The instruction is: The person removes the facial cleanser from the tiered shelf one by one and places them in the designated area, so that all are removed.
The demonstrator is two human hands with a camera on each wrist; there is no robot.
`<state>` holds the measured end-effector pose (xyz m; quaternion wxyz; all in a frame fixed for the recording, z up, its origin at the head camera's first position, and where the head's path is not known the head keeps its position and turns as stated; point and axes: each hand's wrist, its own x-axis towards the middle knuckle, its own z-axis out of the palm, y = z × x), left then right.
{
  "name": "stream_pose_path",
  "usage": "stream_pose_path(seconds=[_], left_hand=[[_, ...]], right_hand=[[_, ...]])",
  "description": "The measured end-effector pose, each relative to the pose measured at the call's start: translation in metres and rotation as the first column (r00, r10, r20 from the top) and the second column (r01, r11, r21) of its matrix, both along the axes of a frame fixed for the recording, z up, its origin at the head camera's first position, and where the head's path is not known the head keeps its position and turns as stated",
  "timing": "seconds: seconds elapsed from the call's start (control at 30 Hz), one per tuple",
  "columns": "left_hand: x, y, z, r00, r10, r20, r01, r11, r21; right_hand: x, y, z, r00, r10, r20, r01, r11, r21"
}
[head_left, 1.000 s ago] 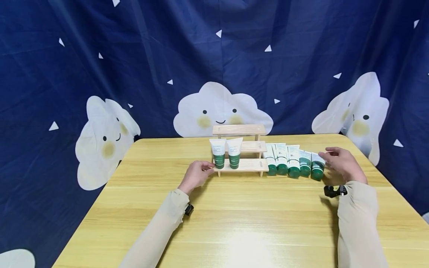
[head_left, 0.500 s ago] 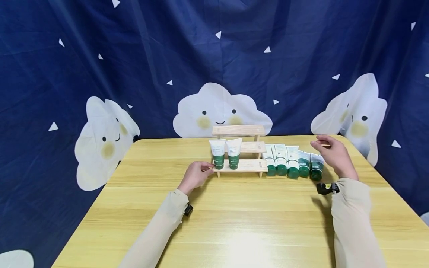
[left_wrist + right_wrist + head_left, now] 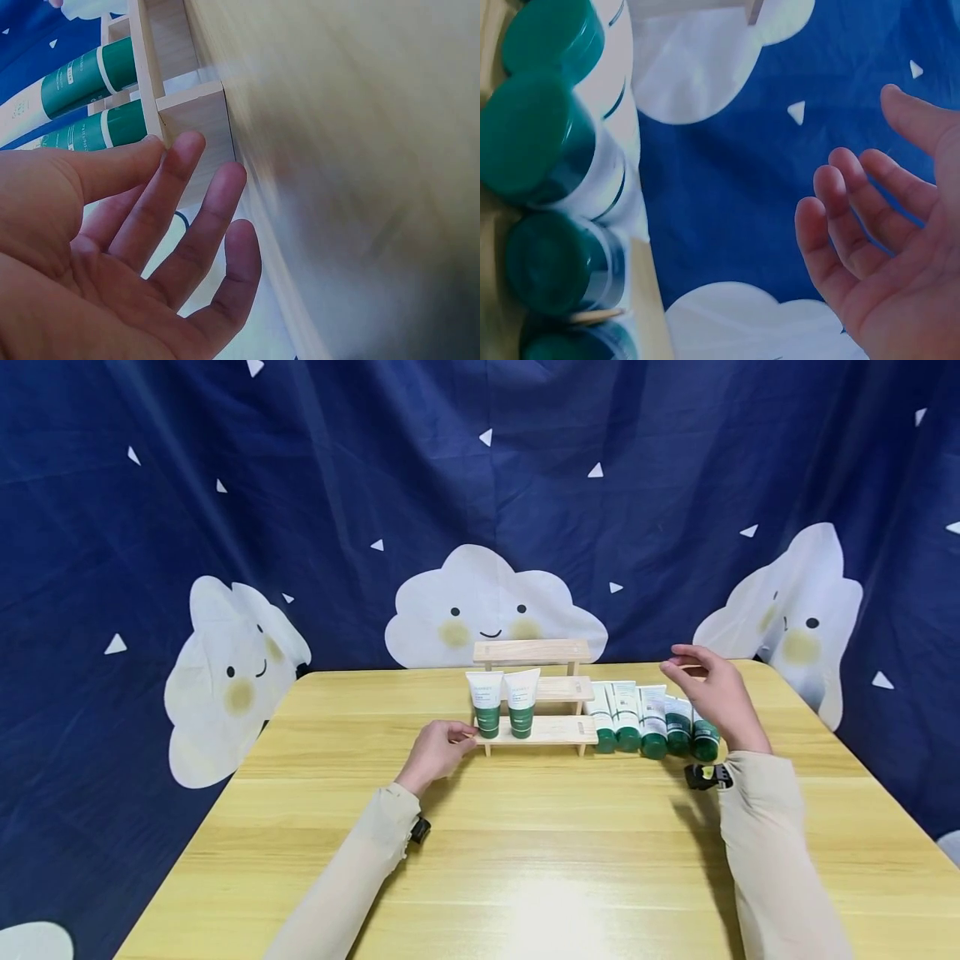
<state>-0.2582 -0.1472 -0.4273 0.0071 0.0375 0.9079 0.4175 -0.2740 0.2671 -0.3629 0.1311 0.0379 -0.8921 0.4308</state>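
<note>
My left hand (image 3: 435, 755) pinches the left end of the three-tier wooden display stand (image 3: 557, 730) at its lowest shelf; in the left wrist view the thumb and index fingertip meet at the board's edge, the other fingers spread below. Two white-and-green squeeze tubes stand upright on that shelf, caps down: a left tube (image 3: 487, 703) and a right tube (image 3: 522, 702). My right hand (image 3: 718, 697) holds nothing and hovers over the right end of a row of lying tubes (image 3: 627, 717). In the right wrist view its fingers (image 3: 832, 191) are loosely bent, thumb apart.
The lying row, several tubes with green caps (image 3: 536, 135) toward me, is right beside the stand on the wooden table (image 3: 480, 843). A dark blue curtain (image 3: 337, 468) with white clouds hangs behind the table's far edge.
My right hand has risen from beside the rightmost lying tube and moved left over the row, carrying nothing. The left hand keeps its hold on the shelf end, and the tubes have not moved.
</note>
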Motion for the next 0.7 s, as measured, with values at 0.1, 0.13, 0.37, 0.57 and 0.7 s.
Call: stream_pose_path(seconds=[0.1,0.13,0.37,0.57,0.7], left_hand=[[0.000,0.000,0.000,1.000,-0.001,-0.006,0.000,1.000,-0.003],[0.000,0.000,0.000,1.000,-0.001,-0.008,0.001,1.000,-0.004],[0.001,-0.001,-0.001,1.000,-0.004,-0.010,0.004,1.000,-0.012],[0.001,-0.001,0.000,1.000,-0.002,-0.003,0.002,1.000,-0.003],[0.000,-0.001,0.000,1.000,-0.001,0.003,0.001,1.000,-0.003]], right_hand=[[0.000,-0.009,0.004,1.000,0.002,-0.018,-0.002,1.000,-0.002],[0.000,-0.012,0.005,1.000,0.007,-0.025,-0.007,1.000,-0.006],[-0.002,-0.037,0.004,0.995,0.080,-0.065,-0.080,0.997,-0.002],[-0.006,-0.057,0.000,0.983,0.163,-0.080,-0.165,0.986,-0.023],[-0.009,-0.070,-0.006,0.974,0.206,-0.090,-0.211,0.976,-0.049]])
